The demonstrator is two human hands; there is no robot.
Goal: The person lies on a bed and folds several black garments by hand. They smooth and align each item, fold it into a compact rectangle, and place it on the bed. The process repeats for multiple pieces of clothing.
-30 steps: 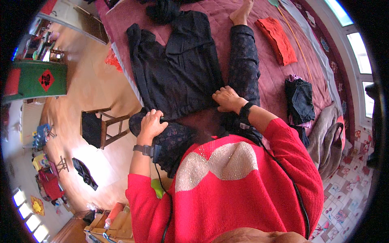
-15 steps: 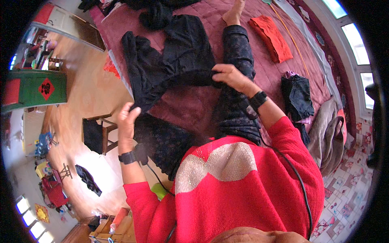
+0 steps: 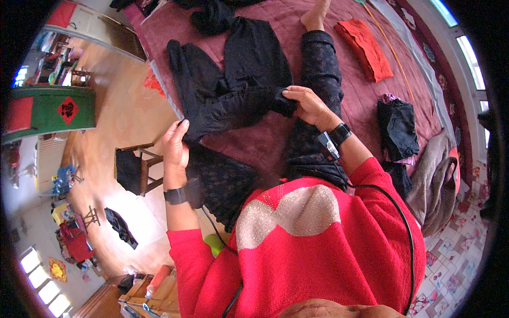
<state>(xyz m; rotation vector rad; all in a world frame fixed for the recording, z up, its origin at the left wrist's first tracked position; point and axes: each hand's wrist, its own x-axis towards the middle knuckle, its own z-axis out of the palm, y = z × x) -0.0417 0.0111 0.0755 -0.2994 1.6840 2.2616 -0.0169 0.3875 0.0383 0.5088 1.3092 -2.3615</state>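
Note:
A pair of black trousers (image 3: pixel 254 61) lies on the bed in front of me, legs pointing away and the waist end toward me. At the waist's left corner, my left hand (image 3: pixel 175 146) pinches the cloth between thumb and fingers. The opposite corner is gripped by my right hand (image 3: pixel 313 108), its thumb and fingers closed on the edge. Between my hands the waist is stretched out and partly lifted off the cover. My own legs, in dark patterned trousers (image 3: pixel 321 66), rest to the right of the garment and below it.
The bed has a quilted maroon cover (image 3: pixel 355 100). On it lie a folded orange cloth (image 3: pixel 365 50), a folded dark garment (image 3: pixel 397 127), a grey-brown garment (image 3: pixel 432 180) and a thin orange stick (image 3: pixel 389 42). A wooden stool (image 3: pixel 146 169) stands left of the bed. Cables run from both wrists.
My left hand's thumb and fingers have closed on the waist corner. The waist is pulled straighter between my hands, and the trouser legs lie flatter. The whole view has shifted slightly.

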